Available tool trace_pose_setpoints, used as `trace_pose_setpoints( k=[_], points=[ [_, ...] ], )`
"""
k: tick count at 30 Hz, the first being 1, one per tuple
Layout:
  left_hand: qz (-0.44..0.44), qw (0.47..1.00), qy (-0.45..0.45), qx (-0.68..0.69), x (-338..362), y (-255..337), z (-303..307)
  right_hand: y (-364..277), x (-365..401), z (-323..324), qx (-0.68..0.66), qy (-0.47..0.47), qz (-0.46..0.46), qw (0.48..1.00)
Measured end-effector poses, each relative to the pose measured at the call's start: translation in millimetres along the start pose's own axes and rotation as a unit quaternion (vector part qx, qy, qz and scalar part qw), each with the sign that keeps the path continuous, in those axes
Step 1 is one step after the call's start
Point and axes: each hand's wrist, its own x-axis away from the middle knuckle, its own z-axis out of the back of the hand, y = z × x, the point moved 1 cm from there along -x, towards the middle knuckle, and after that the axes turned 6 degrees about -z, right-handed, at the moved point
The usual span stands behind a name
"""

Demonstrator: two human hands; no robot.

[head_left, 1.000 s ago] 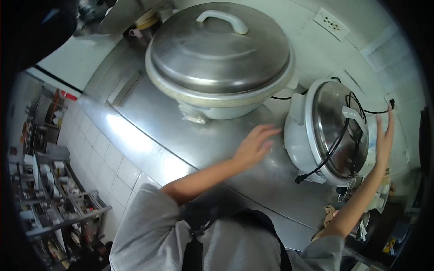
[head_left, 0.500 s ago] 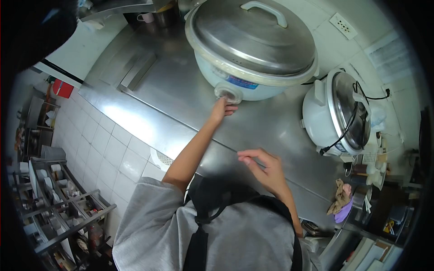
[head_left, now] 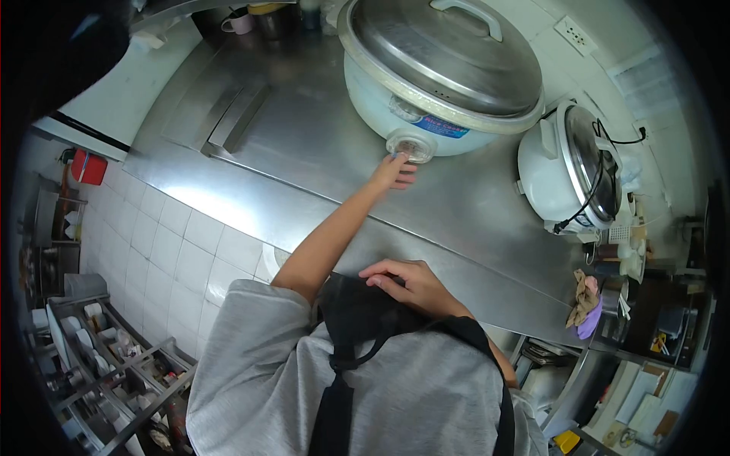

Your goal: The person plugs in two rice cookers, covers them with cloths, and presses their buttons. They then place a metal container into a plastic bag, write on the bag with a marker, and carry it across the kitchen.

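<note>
My left hand (head_left: 394, 172) reaches forward to the large rice cooker (head_left: 372, 85). Its thumb and forefinger meet the lower edge of the round, plastic-covered switch housing (head_left: 411, 145), while the other fingers are loosely bent and apart. Whether a fingertip presses anything there is hidden. The rice cooker is pale blue-white with a blue label, and its domed steel lid (head_left: 449, 53) is on. Close to my chest, over the black cloth, my right hand (head_left: 414, 285) is empty, its fingers slightly bent and its thumb apart from them.
A smaller rice cooker (head_left: 541, 171) stands to the right on the steel counter (head_left: 304, 152), a black cord over its lid. Crumpled cloths (head_left: 585, 304) lie at the counter's right end. A metal bar-like piece (head_left: 239, 119) and a pink mug (head_left: 237, 23) are at the left.
My right hand has drawn back from above the counter toward my chest. My left hand stays at the switch housing. The camera view has shifted, moving the large cooker rightward and slightly up.
</note>
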Motion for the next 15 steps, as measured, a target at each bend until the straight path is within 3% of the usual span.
trace_pose_setpoints(
  k=[4,7,9,10,11,13,15],
  points=[
    [-0.015,0.995,0.056,-0.083,15.9,1.2,16.3,-1.7,-8.9,-2.6,-0.024,0.068,-0.005,0.997],
    [-0.179,0.957,0.172,-0.152,9.9,3.5,30.3,7.4,-17.3,16.1,-0.015,0.188,0.025,0.982],
    [-0.316,0.866,0.231,-0.312,23.8,48.2,29.5,8.0,-26.8,45.9,-0.033,0.286,-0.024,0.957],
    [-0.377,0.802,0.257,-0.386,32.4,71.6,24.7,14.3,-34.9,64.9,-0.044,0.338,0.016,0.940],
    [-0.380,0.797,0.239,-0.405,32.6,86.9,21.0,21.8,-41.4,83.5,-0.057,0.388,0.053,0.918],
    [-0.382,0.786,0.205,-0.441,22.8,108.3,18.0,26.5,-48.4,121.5,0.072,0.495,0.009,0.866],
    [-0.371,0.785,0.222,-0.443,14.9,106.7,10.9,37.6,-57.3,151.2,0.149,0.525,0.042,0.837]
  ],
)
